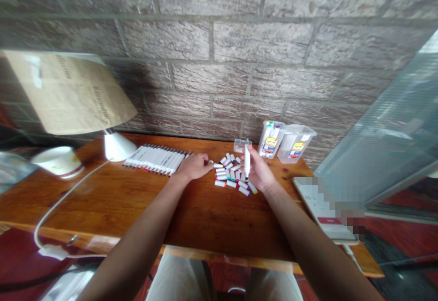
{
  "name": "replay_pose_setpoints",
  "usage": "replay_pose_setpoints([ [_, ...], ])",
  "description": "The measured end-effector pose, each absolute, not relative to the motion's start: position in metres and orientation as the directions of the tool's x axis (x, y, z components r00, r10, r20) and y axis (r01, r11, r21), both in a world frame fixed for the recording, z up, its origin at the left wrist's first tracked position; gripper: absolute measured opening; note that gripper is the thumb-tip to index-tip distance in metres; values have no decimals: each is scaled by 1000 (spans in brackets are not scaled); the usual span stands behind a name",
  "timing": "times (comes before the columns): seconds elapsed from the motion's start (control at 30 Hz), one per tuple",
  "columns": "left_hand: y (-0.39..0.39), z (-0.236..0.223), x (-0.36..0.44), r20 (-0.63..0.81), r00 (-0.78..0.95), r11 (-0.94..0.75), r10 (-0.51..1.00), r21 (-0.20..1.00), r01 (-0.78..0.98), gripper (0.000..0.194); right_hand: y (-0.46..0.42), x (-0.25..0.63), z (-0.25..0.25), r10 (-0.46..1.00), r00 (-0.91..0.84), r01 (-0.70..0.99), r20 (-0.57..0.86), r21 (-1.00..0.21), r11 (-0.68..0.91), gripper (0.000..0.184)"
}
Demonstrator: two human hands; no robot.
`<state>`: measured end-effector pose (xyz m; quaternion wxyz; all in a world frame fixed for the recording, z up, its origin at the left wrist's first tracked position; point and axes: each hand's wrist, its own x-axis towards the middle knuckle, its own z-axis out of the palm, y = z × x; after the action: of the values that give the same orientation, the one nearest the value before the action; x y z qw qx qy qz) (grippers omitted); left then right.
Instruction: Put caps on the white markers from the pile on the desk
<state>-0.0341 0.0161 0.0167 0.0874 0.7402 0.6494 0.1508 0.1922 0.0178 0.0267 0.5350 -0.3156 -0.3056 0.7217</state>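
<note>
Left of the pile of marker caps (220, 184), a row of white markers (158, 158) was laid out, and just beside the pile what looked like a loose cap (211, 162) was pinched by the left hand (197, 166), its light, hard shell best taken by the sides. Over the pile's right side, a white marker (247, 160) was gripped roughly upright by the right hand (262, 172); its rigid plastic barrel was judged light, somewhat slippery, and best held around the middle.
</note>
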Motion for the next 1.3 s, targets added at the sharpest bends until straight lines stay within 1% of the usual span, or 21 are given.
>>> replay_pose_setpoints([
  [0.1, 15, 19, -32, 141, 130, -171, 981, 337, 926, 25, 17, 192, 28, 965, -229, -596, -127, -766, -242, 35],
  [0.2, 14, 19, -31, 155, 134, -182, 979, 354, 917, 24, 17, 192, 28, 967, -242, -570, -85, -794, -212, 37],
  [0.5, 19, 12, -34, 253, 107, -215, 961, 448, 868, 20, 16, 192, 28, 968, -245, -554, -58, -811, -189, 38],
  [0.67, 22, 5, -34, 270, 122, -239, 955, 460, 855, 14, 17, 192, 28, 967, -247, -549, -54, -815, -186, 39],
  [0.77, 22, 3, -33, 266, 147, -256, 953, 440, 861, 15, 17, 192, 28, 967, -247, -554, -60, -810, -192, 38],
  [0.83, 23, 2, -32, 284, 181, -292, 942, 423, 858, 19, 17, 192, 28, 968, -243, -561, -63, -805, -193, 38],
  [0.93, 24, 1, -30, 385, 312, -462, 869, 401, 791, 25, 16, 191, 28, 969, -238, -565, -58, -804, -187, 38],
  [1.03, 25, 0, -29, 456, 430, -605, 779, 368, 706, 21, 16, 191, 28, 971, -233, -565, -51, -806, -178, 38],
  [1.13, 27, -1, -30, 461, 461, -635, 758, 365, 681, 14, 17, 191, 27, 971, -234, -564, -53, -806, -180, 38],
  [1.3, 29, -3, -31, 429, 532, -679, 730, 365, 637, 13, 17, 192, 26, 968, -245, -571, -56, -798, -191, 37],
])
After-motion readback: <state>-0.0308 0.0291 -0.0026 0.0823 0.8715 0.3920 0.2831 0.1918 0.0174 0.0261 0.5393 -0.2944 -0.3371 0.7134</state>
